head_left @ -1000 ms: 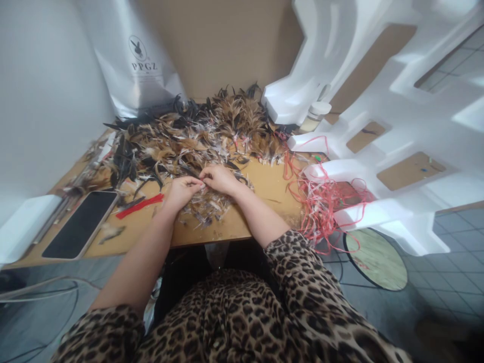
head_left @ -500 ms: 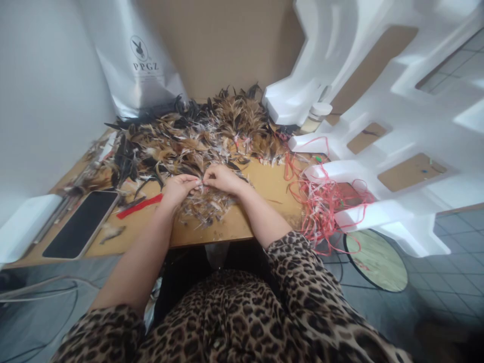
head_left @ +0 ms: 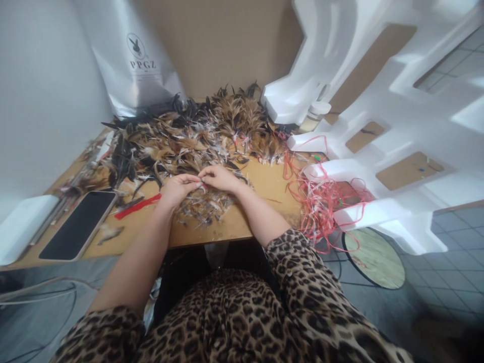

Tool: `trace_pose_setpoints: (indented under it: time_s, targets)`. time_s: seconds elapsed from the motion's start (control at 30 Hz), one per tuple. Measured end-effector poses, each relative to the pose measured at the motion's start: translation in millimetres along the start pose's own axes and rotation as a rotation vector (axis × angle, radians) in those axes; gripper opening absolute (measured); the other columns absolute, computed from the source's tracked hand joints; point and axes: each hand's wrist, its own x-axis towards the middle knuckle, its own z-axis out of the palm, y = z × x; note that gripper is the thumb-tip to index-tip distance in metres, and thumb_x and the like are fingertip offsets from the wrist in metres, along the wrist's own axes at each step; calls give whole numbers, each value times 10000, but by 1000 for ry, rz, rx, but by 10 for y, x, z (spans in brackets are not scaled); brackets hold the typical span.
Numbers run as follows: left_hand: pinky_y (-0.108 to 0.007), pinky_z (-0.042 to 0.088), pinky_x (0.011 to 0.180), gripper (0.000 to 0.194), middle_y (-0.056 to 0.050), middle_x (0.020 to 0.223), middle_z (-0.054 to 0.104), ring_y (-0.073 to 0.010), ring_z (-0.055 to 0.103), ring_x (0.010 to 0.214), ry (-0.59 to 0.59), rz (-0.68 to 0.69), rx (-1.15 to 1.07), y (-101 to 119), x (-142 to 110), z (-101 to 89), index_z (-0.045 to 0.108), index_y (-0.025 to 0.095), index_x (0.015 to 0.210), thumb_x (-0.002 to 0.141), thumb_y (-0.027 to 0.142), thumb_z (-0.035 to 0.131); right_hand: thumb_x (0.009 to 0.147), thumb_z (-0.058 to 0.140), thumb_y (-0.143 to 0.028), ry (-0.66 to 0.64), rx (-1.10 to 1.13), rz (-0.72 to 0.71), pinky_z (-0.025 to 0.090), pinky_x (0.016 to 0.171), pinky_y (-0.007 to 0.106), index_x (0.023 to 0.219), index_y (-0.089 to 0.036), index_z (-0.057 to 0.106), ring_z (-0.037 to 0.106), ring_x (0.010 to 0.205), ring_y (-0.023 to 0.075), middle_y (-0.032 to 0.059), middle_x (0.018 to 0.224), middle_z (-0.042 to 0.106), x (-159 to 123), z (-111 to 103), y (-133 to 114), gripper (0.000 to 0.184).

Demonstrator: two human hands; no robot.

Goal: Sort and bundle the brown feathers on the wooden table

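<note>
Over the near part of the wooden table (head_left: 272,189), my left hand (head_left: 177,190) and my right hand (head_left: 218,179) meet, thumbs and forefingers pinched together. Feathers, seen only in part, are caught between the fingertips, with a small reddish-white bit (head_left: 204,188) showing just below. Beyond the hands spreads a heap of brown and black feathers (head_left: 166,138). Short feather scraps (head_left: 206,206) lie beneath and in front of my fingers. A flat red strip (head_left: 138,205) rests left of my left hand.
A phone (head_left: 78,226) and a white box (head_left: 28,229) lie at the left. Tangled pink-red ribbon (head_left: 321,212) hangs by white foam pieces (head_left: 363,214) on the right. A lidded jar (head_left: 315,117) and a silvery bag (head_left: 139,85) stand behind. A round stool (head_left: 374,257) is below right.
My hands drew slightly apart with white ends showing between the fingertips, then came together again. The fingers keep pinching in the same spot, and the view has shifted a little.
</note>
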Motion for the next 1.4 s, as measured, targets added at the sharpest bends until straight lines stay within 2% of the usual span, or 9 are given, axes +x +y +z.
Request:
trace_pose_setpoints:
  time_s: [0.17, 0.33, 0.53, 0.73, 0.97, 1.4]
  targets:
    - [-237, 448, 560, 302, -21, 628, 661, -100, 558, 528, 26, 67, 104, 18, -16, 15, 662, 132, 719, 485, 282, 780, 768, 497, -177, 32, -151, -32, 376, 671, 190, 903, -137, 680, 540, 653, 76, -1, 737, 653, -17, 17, -24, 231]
    - [-223, 442, 530, 261, -18, 608, 641, -93, 539, 502, 85, 150, 199, -4, -7, 21, 651, 130, 733, 539, 284, 734, 766, 527, -192, 6, -155, 64, 356, 625, 180, 873, -125, 699, 533, 598, 72, -6, 635, 645, -15, 24, -38, 212]
    - [-210, 449, 550, 206, -31, 681, 651, -104, 562, 563, 91, 319, 408, -85, 17, -4, 669, 138, 807, 643, 251, 620, 760, 537, -215, 5, -156, 95, 322, 580, 178, 827, -113, 720, 502, 572, 63, -1, 626, 655, -1, 34, -29, 220]
    - [-216, 458, 589, 223, -33, 716, 645, -117, 568, 612, 93, 416, 554, -174, 70, -42, 678, 149, 853, 677, 228, 566, 743, 550, -221, 12, -146, 127, 316, 557, 174, 785, -107, 719, 504, 553, 61, 3, 602, 648, 25, 66, 44, 208]
    - [-238, 474, 660, 187, -48, 799, 640, -131, 580, 679, 82, 566, 705, -113, 25, -21, 666, 160, 839, 724, 196, 523, 730, 557, -210, 1, -167, 128, 319, 572, 172, 772, -104, 714, 501, 575, 61, -1, 619, 646, 40, 93, 54, 194]
    - [-268, 459, 727, 204, -62, 827, 649, -166, 595, 757, 54, 652, 926, -163, 43, -42, 661, 173, 883, 752, 185, 506, 704, 564, -282, 28, -348, 92, 318, 570, 190, 768, -135, 707, 505, 610, 85, 15, 677, 656, 105, 152, 155, 215]
